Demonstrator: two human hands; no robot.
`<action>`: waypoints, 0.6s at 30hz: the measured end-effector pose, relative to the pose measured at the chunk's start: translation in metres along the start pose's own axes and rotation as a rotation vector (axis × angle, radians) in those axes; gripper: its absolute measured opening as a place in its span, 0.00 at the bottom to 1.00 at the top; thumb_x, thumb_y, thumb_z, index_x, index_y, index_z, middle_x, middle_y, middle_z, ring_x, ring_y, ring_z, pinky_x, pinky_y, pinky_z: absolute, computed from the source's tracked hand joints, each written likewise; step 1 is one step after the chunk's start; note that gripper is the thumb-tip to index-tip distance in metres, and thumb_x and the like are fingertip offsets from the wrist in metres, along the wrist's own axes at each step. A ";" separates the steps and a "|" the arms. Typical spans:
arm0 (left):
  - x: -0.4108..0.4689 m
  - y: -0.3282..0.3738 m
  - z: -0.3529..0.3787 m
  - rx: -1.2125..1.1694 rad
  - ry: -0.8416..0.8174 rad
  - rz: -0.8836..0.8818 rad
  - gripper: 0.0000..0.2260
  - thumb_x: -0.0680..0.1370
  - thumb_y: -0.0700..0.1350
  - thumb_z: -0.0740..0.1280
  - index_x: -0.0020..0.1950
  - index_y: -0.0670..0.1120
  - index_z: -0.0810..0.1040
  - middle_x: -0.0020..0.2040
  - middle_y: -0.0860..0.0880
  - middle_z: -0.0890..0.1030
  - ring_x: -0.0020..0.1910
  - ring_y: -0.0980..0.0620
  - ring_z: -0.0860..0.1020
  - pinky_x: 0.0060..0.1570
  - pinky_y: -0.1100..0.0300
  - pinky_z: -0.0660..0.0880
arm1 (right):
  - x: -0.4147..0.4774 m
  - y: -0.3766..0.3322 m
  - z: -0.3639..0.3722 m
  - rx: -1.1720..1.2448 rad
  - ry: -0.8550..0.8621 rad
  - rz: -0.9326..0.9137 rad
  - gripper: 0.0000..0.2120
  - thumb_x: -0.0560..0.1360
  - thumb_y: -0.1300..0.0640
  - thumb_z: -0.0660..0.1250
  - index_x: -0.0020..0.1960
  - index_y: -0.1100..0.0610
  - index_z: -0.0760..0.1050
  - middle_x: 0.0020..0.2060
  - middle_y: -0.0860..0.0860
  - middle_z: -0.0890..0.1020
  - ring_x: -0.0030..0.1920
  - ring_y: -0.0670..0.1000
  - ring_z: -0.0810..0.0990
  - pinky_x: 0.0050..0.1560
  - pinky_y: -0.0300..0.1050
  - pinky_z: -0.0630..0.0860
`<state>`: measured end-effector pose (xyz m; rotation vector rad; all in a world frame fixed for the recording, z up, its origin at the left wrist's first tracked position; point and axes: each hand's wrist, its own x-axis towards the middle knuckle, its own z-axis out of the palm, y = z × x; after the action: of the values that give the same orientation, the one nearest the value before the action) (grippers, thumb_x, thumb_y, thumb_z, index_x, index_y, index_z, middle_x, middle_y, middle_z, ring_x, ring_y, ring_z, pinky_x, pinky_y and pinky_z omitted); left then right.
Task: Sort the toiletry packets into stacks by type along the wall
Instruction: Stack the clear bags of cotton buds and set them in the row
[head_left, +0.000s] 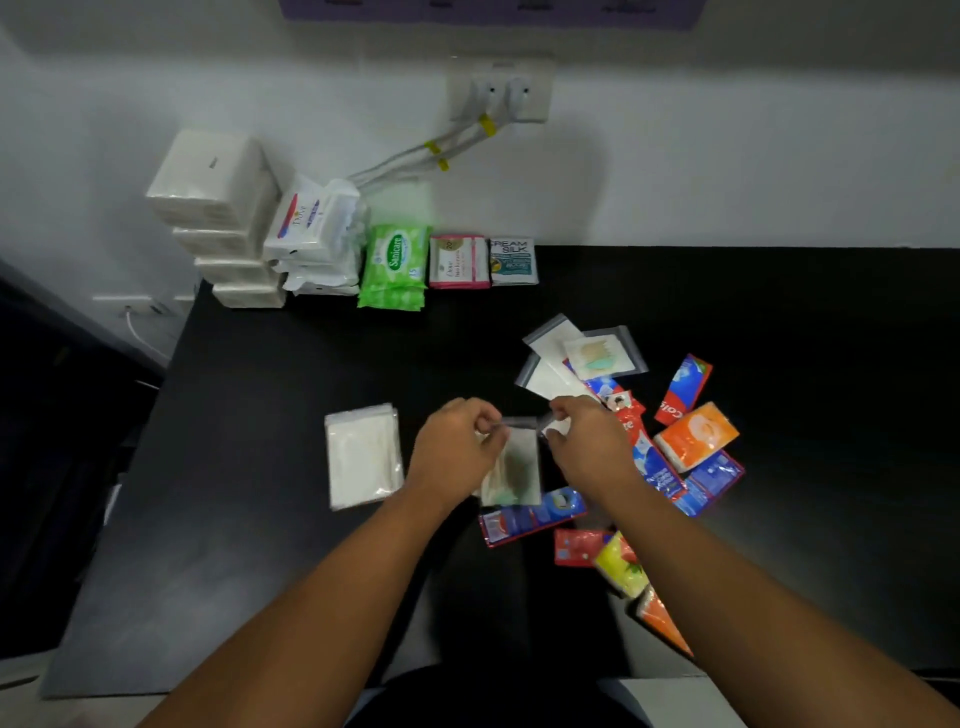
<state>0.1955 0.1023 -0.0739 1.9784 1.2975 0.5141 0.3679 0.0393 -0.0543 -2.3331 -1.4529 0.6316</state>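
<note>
Desk (260, 389): black. Pouch (514, 467) between the left hand (457, 441) and the right hand (592, 441): clear, pale green inside. Wipes pack (395, 265) beyond them: green, white lettering. Tissue pack (696, 436) right of the right hand: orange.

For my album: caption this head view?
Left hand and right hand pinch a clear zip bag; sorted stacks line the wall.

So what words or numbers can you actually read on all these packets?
"Dove": white pack by the wall
"Sanicare" and "15": green pack
"Dove": pink-edged sachet; smaller print blurred
"CREAM SILK": grey sachet
"Col", rest cut off: red sachet
Print on blue sachets: too blurred to read
</note>
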 end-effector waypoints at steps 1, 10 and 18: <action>0.002 0.008 0.012 0.026 -0.042 0.007 0.08 0.74 0.48 0.74 0.52 0.51 0.82 0.46 0.55 0.78 0.44 0.58 0.77 0.48 0.61 0.76 | 0.000 0.012 -0.006 -0.044 -0.004 0.006 0.21 0.75 0.58 0.69 0.68 0.57 0.74 0.63 0.55 0.78 0.62 0.56 0.77 0.61 0.48 0.74; 0.016 0.055 0.075 0.557 -0.171 -0.028 0.33 0.73 0.62 0.72 0.72 0.49 0.70 0.67 0.49 0.72 0.64 0.45 0.69 0.61 0.51 0.67 | 0.008 0.064 -0.022 -0.226 -0.171 -0.091 0.24 0.74 0.57 0.71 0.69 0.58 0.71 0.66 0.55 0.74 0.63 0.57 0.75 0.60 0.48 0.73; 0.027 0.074 0.081 0.667 -0.278 -0.116 0.23 0.75 0.61 0.70 0.65 0.50 0.74 0.59 0.48 0.79 0.62 0.45 0.70 0.59 0.49 0.64 | 0.012 0.070 -0.022 -0.194 -0.183 -0.111 0.24 0.73 0.62 0.70 0.68 0.57 0.71 0.65 0.55 0.74 0.62 0.57 0.76 0.58 0.48 0.73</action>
<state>0.3067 0.0810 -0.0753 2.3660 1.5111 -0.2914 0.4376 0.0188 -0.0717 -2.3679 -1.7842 0.7181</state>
